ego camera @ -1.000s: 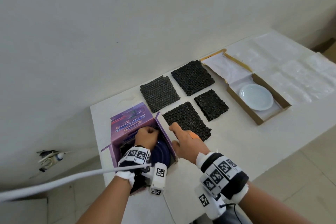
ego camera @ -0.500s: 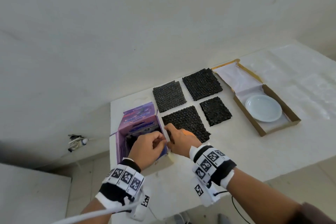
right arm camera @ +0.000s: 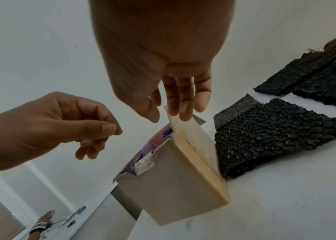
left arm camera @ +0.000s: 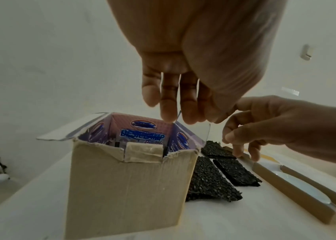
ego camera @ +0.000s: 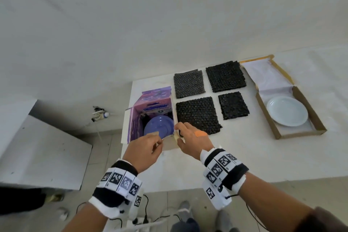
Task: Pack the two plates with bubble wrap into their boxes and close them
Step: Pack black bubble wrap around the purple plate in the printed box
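Observation:
An open purple box [ego camera: 150, 103] stands at the table's left end with a blue plate [ego camera: 160, 126] leaning inside it. My left hand [ego camera: 158, 141] hovers over the box's near edge, fingers loosely curled and holding nothing, as the left wrist view confirms [left arm camera: 175, 112]. My right hand [right arm camera: 169, 113] pinches the top of the box's right flap [right arm camera: 191, 129] between thumb and fingers. A white plate [ego camera: 287, 111] lies in a flat open brown box [ego camera: 318, 118] at the right. Several black bubble wrap sheets [ego camera: 197, 117] lie between the two boxes.
Clear plastic sheeting [ego camera: 329, 66] covers the table's far right. The table's left edge [ego camera: 130, 100] runs just beside the purple box, with floor and a low white surface [ego camera: 47, 147] beyond it. Cables [ego camera: 150, 216] trail on the floor near my feet.
My left hand has come up out of the purple box and now hovers at its near edge. My right hand stayed at the right flap, and the blue plate now shows inside.

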The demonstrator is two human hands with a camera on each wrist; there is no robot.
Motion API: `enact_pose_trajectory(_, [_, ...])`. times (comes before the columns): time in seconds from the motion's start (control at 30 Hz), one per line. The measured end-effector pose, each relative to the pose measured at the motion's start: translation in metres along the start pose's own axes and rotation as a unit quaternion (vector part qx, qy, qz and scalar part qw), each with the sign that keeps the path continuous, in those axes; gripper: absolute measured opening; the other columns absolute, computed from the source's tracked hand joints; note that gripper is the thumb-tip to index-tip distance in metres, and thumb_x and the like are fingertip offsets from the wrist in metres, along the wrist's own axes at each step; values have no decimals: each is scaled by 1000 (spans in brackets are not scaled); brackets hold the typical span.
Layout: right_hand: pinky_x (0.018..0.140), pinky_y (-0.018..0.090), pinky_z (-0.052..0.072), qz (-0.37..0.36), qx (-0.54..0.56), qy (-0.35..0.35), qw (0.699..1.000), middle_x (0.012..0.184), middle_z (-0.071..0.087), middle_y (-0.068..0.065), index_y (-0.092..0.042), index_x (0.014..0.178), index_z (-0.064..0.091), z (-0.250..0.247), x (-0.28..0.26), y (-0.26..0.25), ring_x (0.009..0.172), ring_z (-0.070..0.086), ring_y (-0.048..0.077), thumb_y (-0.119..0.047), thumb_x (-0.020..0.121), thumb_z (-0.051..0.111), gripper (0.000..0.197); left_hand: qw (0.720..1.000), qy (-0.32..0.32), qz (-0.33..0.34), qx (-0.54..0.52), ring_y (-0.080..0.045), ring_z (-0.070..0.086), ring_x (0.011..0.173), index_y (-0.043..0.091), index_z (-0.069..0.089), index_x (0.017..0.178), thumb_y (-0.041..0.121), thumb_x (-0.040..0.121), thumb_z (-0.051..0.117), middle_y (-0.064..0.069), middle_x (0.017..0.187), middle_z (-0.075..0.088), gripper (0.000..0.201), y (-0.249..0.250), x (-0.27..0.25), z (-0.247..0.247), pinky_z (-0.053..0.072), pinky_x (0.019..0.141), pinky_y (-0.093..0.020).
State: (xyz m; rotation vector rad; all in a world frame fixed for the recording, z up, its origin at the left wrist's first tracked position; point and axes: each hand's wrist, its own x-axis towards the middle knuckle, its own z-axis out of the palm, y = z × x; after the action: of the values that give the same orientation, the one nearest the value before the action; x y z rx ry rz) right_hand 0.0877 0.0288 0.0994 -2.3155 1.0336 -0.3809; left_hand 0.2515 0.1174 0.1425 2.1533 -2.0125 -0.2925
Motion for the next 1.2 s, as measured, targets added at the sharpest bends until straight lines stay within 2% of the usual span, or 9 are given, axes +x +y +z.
enact_pose_trajectory(0.13, [71,32,47,-7,-13,-17,1000,113,54,2,-19,125,47,2,-1,0,98,57,25,-21,87,51,38,1000,-2,-12,19,-20,60,78,16,64,86,25,90,54,2,83,66,14,-1,-6,1,40,60,-28])
enact_pose_trajectory(0.33, [73,34,52,15,-24,-32,999,114,52,2,-21,124,45,1,0,4,98,58,24,-22,87,52,38,996,46,-59,-57,-14,52,67,14,65,77,19,86,60,7,69,57,11,-10,8,8,37,61,-25])
enact_pose_trajectory(0.4, [75,35,52,24,-28,-39,999,115,52,1,-22,124,45,1,0,6,100,58,23,-22,88,52,37,991,53,-87,-83,-12,53,67,15,66,78,21,86,60,7,70,60,12,-11,17,10,40,62,-26])
enact_pose_trajectory(0.47, [77,35,52,36,-32,-38,998,117,52,0,-22,124,45,0,1,7,103,58,22,-23,88,52,37,986,50,-112,-109,-16,58,69,13,66,80,22,88,58,2,74,66,14,-9,28,10,47,66,-30])
enact_pose_trajectory(0.6, [75,34,52,66,-36,-21,997,116,53,-1,-23,124,45,-4,3,10,101,59,21,-24,88,52,36,978,35,-146,-142,-23,62,73,12,66,80,24,89,57,-4,77,68,17,-6,47,11,51,69,-35])
enact_pose_trajectory(0.7, [76,34,52,95,-27,-9,995,112,54,-1,-23,122,46,-7,2,12,95,60,20,-24,88,53,35,975,32,-144,-169,-23,62,75,12,66,83,24,89,57,-4,79,69,17,-8,56,14,51,70,-34])
enact_pose_trajectory(1.0, [77,34,53,147,-36,-6,988,113,55,-2,-24,121,46,8,0,10,94,62,19,-24,89,53,33,976,2,-138,-171,-21,62,77,14,67,86,24,89,56,-3,84,70,16,-23,53,33,42,64,-26])
enact_pose_trajectory(1.1, [77,35,53,163,-25,0,986,113,54,-3,-24,121,47,12,-3,8,91,61,18,-24,88,55,33,977,17,-113,-182,-19,61,70,14,66,80,22,88,58,-2,76,69,14,-26,52,36,42,61,-25])
enact_pose_trajectory(1.2, [79,33,52,181,-17,6,983,111,53,-5,-25,120,47,12,-7,12,87,56,12,-24,89,55,32,974,43,-88,-202,-14,55,59,16,63,72,21,86,60,2,68,65,15,-19,53,39,42,59,-25])
